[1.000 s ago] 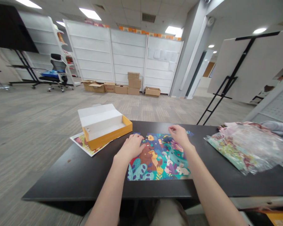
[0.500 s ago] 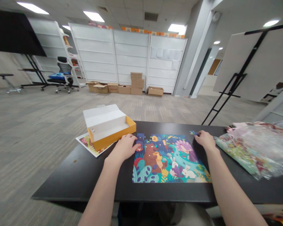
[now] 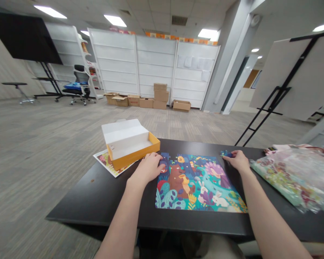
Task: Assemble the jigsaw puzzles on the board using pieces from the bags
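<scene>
A colourful jigsaw puzzle [image 3: 197, 183] with a bear, rabbits and a peacock lies on the black table. It looks nearly whole, with a gap in its top edge left of centre. My left hand [image 3: 149, 168] rests at the puzzle's upper left edge, thumb apart from the fingers, touching the dark blue pieces there. Beyond the upper right corner, my right hand [image 3: 239, 162] pinches a dark blue puzzle piece [image 3: 225, 154] between thumb and fingers. Whether that piece still touches the table I cannot tell.
An open yellow box [image 3: 135, 154] with a white inside stands behind my left hand, partly on a printed picture sheet [image 3: 108, 167]. Clear plastic bags [image 3: 299, 176] with printed contents lie to the right. A small brown bit [image 3: 92, 180] is on the table [image 3: 102, 201] at left.
The view has turned slightly left, so everything sits further right in the picture. More of the blue piece shows at my right fingertips. My left hand stays at the puzzle's edge.
</scene>
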`<action>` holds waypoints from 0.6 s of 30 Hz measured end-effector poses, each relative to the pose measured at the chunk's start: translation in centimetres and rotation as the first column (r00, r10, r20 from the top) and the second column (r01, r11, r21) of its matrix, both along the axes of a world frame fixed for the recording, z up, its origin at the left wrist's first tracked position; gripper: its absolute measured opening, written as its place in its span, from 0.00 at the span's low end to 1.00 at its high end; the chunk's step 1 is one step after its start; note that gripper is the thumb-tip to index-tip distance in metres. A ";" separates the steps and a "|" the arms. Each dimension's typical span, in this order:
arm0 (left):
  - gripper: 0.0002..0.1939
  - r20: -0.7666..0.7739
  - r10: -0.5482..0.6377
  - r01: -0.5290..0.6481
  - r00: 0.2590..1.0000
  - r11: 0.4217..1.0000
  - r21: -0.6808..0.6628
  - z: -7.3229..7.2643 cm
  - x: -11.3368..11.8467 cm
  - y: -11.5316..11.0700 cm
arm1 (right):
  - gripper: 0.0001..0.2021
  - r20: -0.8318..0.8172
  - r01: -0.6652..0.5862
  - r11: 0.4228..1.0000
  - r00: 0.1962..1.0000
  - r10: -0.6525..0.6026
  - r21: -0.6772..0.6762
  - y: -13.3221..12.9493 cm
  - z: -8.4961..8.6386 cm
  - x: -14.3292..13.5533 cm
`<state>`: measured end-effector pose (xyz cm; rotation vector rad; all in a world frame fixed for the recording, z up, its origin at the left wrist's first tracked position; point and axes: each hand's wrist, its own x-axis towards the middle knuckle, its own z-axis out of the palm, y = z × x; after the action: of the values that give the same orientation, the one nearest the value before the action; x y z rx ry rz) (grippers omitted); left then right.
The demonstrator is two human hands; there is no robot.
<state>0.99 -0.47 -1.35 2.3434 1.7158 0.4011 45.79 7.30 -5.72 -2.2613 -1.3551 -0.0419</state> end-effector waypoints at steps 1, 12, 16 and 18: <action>0.19 -0.001 -0.002 0.002 1.000 1.000 0.000 0.1 0.1 0.0 | 0.22 -0.042 -0.040 0.998 0.998 0.041 0.040 -0.2 0.4 -0.3; 0.17 -0.003 -0.015 0.015 1.000 1.000 -0.005 1.1 1.5 -0.2 | 0.13 -0.339 -0.697 0.611 0.510 0.790 0.376 -0.6 5.4 -17.0; 0.17 -0.030 -0.008 0.008 1.000 1.000 -0.009 1.1 1.7 -0.2 | 0.06 -0.367 -0.719 0.592 0.474 0.800 0.364 0.7 3.9 -21.6; 0.18 -0.042 -0.006 0.006 0.999 1.000 -0.004 1.0 1.8 -0.2 | 0.06 -0.413 -0.719 0.599 0.455 0.789 0.353 1.1 2.7 -22.3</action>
<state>2.76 -0.64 -0.38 2.3700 1.7254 0.3493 23.47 8.43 -3.03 -1.1939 -1.8176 0.7430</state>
